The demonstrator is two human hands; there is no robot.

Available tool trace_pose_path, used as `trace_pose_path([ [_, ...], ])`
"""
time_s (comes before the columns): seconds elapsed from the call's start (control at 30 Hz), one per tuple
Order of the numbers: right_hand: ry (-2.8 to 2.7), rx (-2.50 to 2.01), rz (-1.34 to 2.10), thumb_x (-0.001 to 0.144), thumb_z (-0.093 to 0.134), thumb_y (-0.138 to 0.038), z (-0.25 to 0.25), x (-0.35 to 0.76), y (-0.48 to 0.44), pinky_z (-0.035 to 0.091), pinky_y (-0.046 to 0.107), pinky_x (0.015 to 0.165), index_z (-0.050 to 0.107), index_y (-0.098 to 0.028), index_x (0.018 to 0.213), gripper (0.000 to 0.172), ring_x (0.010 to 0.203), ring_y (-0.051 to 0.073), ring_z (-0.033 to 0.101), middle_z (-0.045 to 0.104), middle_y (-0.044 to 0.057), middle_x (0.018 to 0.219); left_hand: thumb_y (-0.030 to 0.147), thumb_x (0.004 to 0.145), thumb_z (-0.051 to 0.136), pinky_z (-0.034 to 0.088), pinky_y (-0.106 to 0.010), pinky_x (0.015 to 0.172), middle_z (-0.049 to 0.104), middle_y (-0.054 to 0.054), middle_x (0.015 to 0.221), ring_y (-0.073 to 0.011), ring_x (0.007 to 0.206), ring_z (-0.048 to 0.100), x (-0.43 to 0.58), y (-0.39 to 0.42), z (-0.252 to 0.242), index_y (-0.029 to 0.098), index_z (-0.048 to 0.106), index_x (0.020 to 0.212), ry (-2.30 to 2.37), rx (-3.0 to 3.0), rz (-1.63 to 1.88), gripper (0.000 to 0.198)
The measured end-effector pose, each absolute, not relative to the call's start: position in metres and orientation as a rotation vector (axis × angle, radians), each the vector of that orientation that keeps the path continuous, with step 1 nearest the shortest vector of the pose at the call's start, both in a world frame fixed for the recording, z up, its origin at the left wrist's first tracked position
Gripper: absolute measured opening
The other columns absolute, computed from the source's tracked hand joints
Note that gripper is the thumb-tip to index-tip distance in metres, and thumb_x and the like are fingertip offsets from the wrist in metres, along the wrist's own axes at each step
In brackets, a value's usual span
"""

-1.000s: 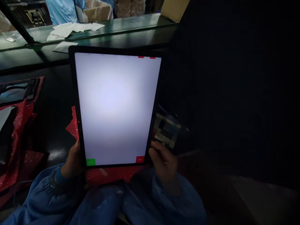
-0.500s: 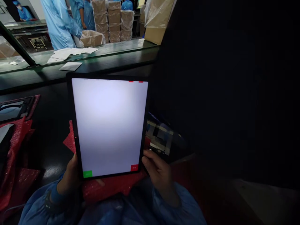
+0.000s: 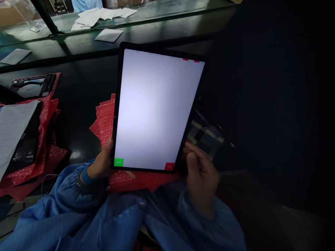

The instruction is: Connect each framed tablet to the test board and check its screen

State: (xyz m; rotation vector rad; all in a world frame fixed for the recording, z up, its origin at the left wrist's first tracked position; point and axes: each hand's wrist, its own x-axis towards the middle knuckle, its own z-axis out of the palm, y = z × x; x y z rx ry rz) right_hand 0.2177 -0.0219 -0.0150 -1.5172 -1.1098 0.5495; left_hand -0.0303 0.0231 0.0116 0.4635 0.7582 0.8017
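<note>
A black-framed tablet (image 3: 157,111) is held up in front of me, tilted, its screen lit white. A green box is at the screen's lower left and a red box at its lower right. My left hand (image 3: 101,161) grips the lower left edge, its fingers hidden behind the tablet. At the lower right edge, my right hand (image 3: 202,176) is closed, with fingertips partly behind the edge and the thumb bent in front beside it. Red bubble-wrap sheets (image 3: 104,116) lie beneath the tablet.
On the left, a black device with a paper sheet (image 3: 15,129) lies on red bubble wrap (image 3: 45,129). A black frame part (image 3: 34,86) is behind it. White packets (image 3: 108,35) lie along the ledge. Right of the tablet is a taped flat piece (image 3: 205,137); a dark panel (image 3: 274,97) blocks the right side.
The view has tipped down and shifted left, so the tablet appears higher and further right, tilted more clockwise. My right thumb has drawn back from the tablet's edge.
</note>
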Motion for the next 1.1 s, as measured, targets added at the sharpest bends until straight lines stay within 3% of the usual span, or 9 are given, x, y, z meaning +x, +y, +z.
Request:
trace_pose_path([
  [0.1, -1.221, -1.430, 0.242, 0.097, 0.056, -0.038, -0.014, 0.214, -0.024, 0.059, 0.046, 0.089, 0.068, -0.023, 0.123, 0.033, 0.102, 0.025, 0.071, 0.074, 0.010, 0.111, 0.061, 0.096, 0.041, 0.064, -0.043, 0.057, 0.079, -0.012, 0.100, -0.0395, 0.093, 0.074, -0.024, 0.024, 0.014, 0.017, 0.064, 0.134, 0.763, 0.514, 0.783, 0.063],
  [0.2, -1.555, -1.338, 0.006, 0.096, 0.054, -0.042, -0.010, 0.206, -0.027, 0.053, 0.052, 0.101, 0.072, -0.029, 0.116, 0.030, 0.116, 0.029, 0.065, 0.072, 0.010, 0.117, 0.058, 0.097, 0.040, 0.065, -0.045, 0.066, 0.079, -0.011, 0.101, -0.0391, 0.099, 0.073, -0.020, 0.025, 0.014, 0.016, 0.065, 0.133, 0.809, 0.489, 0.830, 0.060],
  [0.33, -1.861, -1.253, 0.087, 0.093, 0.054, -0.059, -0.004, 0.187, -0.026, 0.025, 0.062, 0.122, 0.074, -0.041, 0.110, 0.032, 0.131, 0.031, 0.056, 0.069, 0.002, 0.123, 0.055, 0.096, 0.047, 0.060, -0.048, 0.088, 0.077, -0.010, 0.113, -0.0381, 0.113, 0.068, -0.014, 0.025, 0.018, 0.017, 0.057, 0.141, 0.881, 0.435, 0.909, 0.060],
  [0.4, -1.964, -1.195, 0.117, 0.092, 0.058, -0.059, -0.002, 0.176, -0.024, 0.014, 0.063, 0.124, 0.071, -0.044, 0.115, 0.031, 0.136, 0.030, 0.053, 0.068, 0.000, 0.127, 0.057, 0.093, 0.052, 0.058, -0.048, 0.094, 0.076, -0.011, 0.116, -0.0382, 0.118, 0.065, -0.012, 0.024, 0.019, 0.017, 0.053, 0.144, 0.905, 0.436, 0.935, 0.064],
  [0.6, -2.197, -1.088, -0.144, 0.097, 0.057, -0.048, 0.001, 0.150, -0.023, 0.005, 0.060, 0.126, 0.066, -0.040, 0.123, 0.029, 0.140, 0.024, 0.049, 0.068, -0.002, 0.132, 0.051, 0.097, 0.046, 0.054, -0.046, 0.100, 0.077, -0.009, 0.113, -0.0356, 0.122, 0.064, -0.010, 0.024, 0.017, 0.017, 0.054, 0.143, 0.981, 0.381, 0.990, 0.057],
  [0.73, -2.096, -1.074, -0.088, 0.098, 0.053, -0.049, -0.003, 0.156, -0.025, 0.009, 0.060, 0.126, 0.066, -0.038, 0.122, 0.030, 0.140, 0.025, 0.049, 0.067, 0.000, 0.132, 0.050, 0.099, 0.043, 0.058, -0.043, 0.093, 0.079, -0.008, 0.102, -0.0336, 0.112, 0.070, -0.011, 0.025, 0.020, 0.016, 0.057, 0.140, 0.950, 0.390, 0.972, 0.055],
  [0.83, -1.849, -1.186, 0.017, 0.098, 0.045, -0.054, -0.008, 0.176, -0.027, 0.021, 0.064, 0.123, 0.067, -0.037, 0.121, 0.037, 0.138, 0.031, 0.051, 0.065, 0.003, 0.132, 0.051, 0.101, 0.035, 0.063, -0.044, 0.081, 0.080, -0.007, 0.093, -0.0331, 0.098, 0.075, -0.013, 0.026, 0.023, 0.017, 0.054, 0.142, 0.930, 0.435, 0.898, 0.056],
  [0.97, -1.443, -1.339, 0.050, 0.101, 0.041, -0.040, -0.015, 0.202, -0.027, 0.041, 0.059, 0.113, 0.063, -0.028, 0.130, 0.038, 0.134, 0.031, 0.053, 0.059, 0.010, 0.136, 0.052, 0.103, 0.030, 0.065, -0.039, 0.066, 0.078, -0.007, 0.079, -0.0278, 0.070, 0.076, -0.017, 0.027, 0.023, 0.014, 0.068, 0.124, 0.822, 0.507, 0.887, 0.058],
  [1.1, -1.290, -1.442, 0.012, 0.101, 0.047, -0.029, -0.021, 0.224, -0.025, 0.045, 0.056, 0.110, 0.063, -0.028, 0.131, 0.034, 0.129, 0.029, 0.057, 0.061, 0.010, 0.133, 0.047, 0.105, 0.028, 0.064, -0.031, 0.057, 0.080, -0.002, 0.085, -0.0207, 0.059, 0.074, -0.017, 0.029, 0.029, 0.022, 0.074, 0.112, 0.718, 0.585, 0.999, 0.053],
])
